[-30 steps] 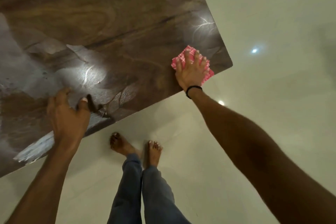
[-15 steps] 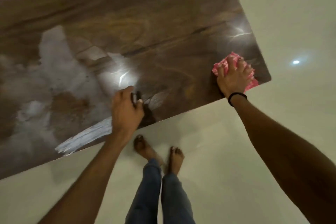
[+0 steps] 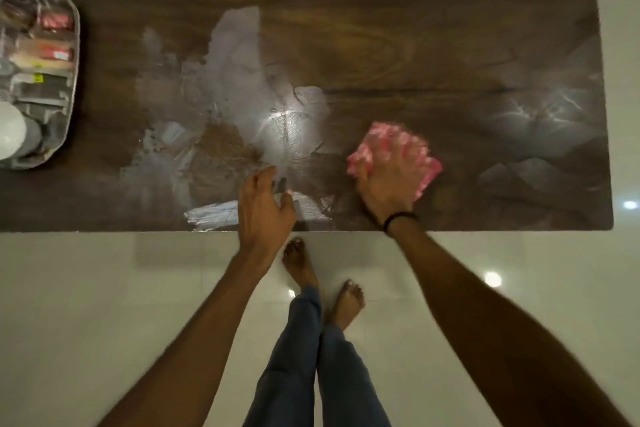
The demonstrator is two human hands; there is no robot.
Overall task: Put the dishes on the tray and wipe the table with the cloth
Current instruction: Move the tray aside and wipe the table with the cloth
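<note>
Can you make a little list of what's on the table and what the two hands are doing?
table: dark, wood-patterned, pale smears near its front edge
tray: at the table's left end, dishes on it
cloth: pink, lying on the table
right hand: pressing the cloth, fingers spread
left hand: relaxed at the front edge, holding nothing
floor: pale tiles, bare feet

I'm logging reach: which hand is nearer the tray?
Left. The left hand is at the near edge of the table, well right of the tray; the right hand presses the cloth farther right.
</note>
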